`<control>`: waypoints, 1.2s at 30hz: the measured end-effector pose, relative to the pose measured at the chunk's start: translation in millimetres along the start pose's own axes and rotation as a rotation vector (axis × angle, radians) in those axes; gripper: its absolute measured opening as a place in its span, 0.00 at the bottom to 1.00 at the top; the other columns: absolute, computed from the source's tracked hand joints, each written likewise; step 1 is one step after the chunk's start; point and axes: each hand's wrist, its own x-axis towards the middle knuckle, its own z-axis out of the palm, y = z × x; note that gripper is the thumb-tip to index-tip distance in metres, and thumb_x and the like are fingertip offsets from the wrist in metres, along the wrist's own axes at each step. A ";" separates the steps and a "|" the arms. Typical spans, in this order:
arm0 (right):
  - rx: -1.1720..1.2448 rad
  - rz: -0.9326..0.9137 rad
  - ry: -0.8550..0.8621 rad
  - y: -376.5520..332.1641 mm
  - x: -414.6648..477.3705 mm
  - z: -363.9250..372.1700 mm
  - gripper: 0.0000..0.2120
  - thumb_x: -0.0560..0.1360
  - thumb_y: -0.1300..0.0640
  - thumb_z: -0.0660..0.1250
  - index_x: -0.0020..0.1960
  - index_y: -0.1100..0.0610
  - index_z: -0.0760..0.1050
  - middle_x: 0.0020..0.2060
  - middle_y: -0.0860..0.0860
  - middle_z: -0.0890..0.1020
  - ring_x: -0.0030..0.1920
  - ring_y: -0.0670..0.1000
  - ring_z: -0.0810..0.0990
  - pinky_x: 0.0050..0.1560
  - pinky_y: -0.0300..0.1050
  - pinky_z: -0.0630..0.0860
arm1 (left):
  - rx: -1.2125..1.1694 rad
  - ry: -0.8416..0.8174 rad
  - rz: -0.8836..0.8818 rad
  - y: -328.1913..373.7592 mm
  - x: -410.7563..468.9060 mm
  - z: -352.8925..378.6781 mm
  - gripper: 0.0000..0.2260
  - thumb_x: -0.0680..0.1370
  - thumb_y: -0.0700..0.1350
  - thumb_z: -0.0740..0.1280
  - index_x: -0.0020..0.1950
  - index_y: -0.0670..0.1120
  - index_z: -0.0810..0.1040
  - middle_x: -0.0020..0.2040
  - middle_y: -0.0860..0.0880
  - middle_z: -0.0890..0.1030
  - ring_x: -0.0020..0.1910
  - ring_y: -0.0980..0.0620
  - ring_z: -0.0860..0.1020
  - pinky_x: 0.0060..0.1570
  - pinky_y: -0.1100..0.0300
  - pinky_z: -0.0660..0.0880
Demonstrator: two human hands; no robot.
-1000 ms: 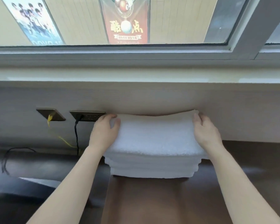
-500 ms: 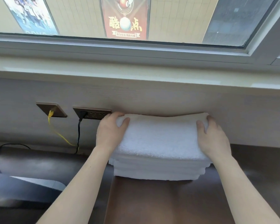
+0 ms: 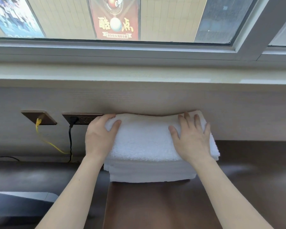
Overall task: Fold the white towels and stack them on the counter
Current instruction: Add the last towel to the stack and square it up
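In the head view, the stack of white towels [image 3: 144,146] sits on the dark table [image 3: 248,171]. Its far edge appears to touch the pale wall panel [image 3: 155,100] under the window sill.

The left hand [image 3: 100,138] holds the stack's left end as it did a second ago. Its fingers curl round the far corner and the thumb lies on top, so that grip is clenched on the towels.

The right hand [image 3: 191,139] has changed. Half a second ago it clasped the right end in the same way. Now it lies flat on the top towel with fingers straight and spread, its grip released, pressing down.

I judge that the top towel is already set in place and is being smoothed, so this part of the stacking looks nearly done. No unfolded towel is in sight.

Just left of the left hand, a black cable [image 3: 70,139] hangs from a wall socket [image 3: 82,119], with a yellow cable [image 3: 51,144] beside it.
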 end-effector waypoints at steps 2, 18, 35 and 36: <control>-0.018 0.000 0.000 0.8 -1.2 1.1 0.32 0.79 0.38 0.42 0.77 0.53 0.58 0.78 0.49 0.57 0.78 0.58 0.49 0.73 0.65 0.44 | 0.012 0.000 0.019 0.5 1.5 -0.3 0.13 0.78 0.52 0.69 0.61 0.50 0.82 0.57 0.54 0.81 0.60 0.54 0.75 0.59 0.64 0.66; -0.027 -0.007 -0.024 -3.8 2.1 -4.0 0.32 0.80 0.35 0.43 0.77 0.51 0.56 0.78 0.45 0.56 0.79 0.54 0.46 0.73 0.64 0.45 | 0.045 0.052 0.051 -9.8 13.9 -6.4 0.11 0.78 0.51 0.70 0.58 0.51 0.84 0.56 0.54 0.82 0.59 0.51 0.76 0.62 0.58 0.69; 0.095 0.099 -0.088 24.0 3.2 3.3 0.28 0.81 0.36 0.44 0.78 0.45 0.55 0.79 0.42 0.53 0.79 0.48 0.44 0.65 0.60 0.61 | 0.071 -0.107 -0.015 -2.4 3.6 20.3 0.16 0.80 0.54 0.65 0.64 0.49 0.79 0.63 0.52 0.79 0.65 0.49 0.73 0.63 0.59 0.65; 0.108 0.099 -0.083 25.5 3.7 4.7 0.28 0.81 0.36 0.44 0.77 0.45 0.55 0.79 0.42 0.53 0.79 0.47 0.44 0.65 0.60 0.61 | 0.089 -0.115 -0.014 -3.6 4.2 22.5 0.17 0.79 0.56 0.65 0.64 0.50 0.78 0.63 0.52 0.78 0.65 0.49 0.72 0.62 0.58 0.65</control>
